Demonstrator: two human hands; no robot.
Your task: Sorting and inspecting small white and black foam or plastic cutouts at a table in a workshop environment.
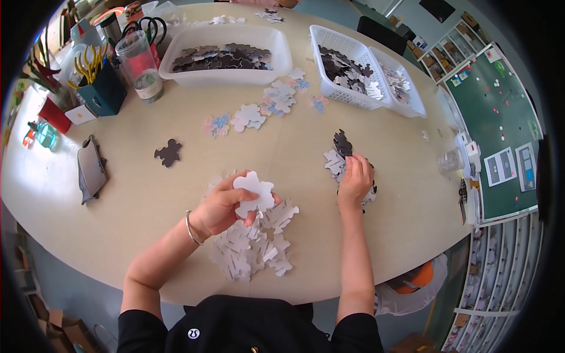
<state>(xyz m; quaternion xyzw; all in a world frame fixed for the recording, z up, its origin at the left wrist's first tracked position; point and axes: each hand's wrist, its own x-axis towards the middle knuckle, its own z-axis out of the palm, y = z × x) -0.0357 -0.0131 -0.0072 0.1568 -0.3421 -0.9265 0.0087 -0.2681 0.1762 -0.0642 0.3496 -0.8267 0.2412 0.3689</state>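
My left hand [226, 203] is closed round a white puzzle-like piece [254, 194], its thumb pressed flat on the face. Whether more pieces sit behind it I cannot make out. Below that hand lies a loose heap of white pieces [238, 253] with dark marks on them. To the right, my right hand [356, 179] pinches the edge of a black piece [342, 144] over a small pile. Grey-white pieces [334, 163] of that pile show beside the fingers; the hand hides the rest. A single dark piece [169, 153] lies apart at the left.
A white tub [284, 62] and two white baskets [353, 96] [412, 105] of pieces stand at the back. Between them and me lie scattered white and pastel pieces [250, 116]. At left are a clear jar [147, 85], a pen holder [106, 91] and a phone-like device [91, 167].
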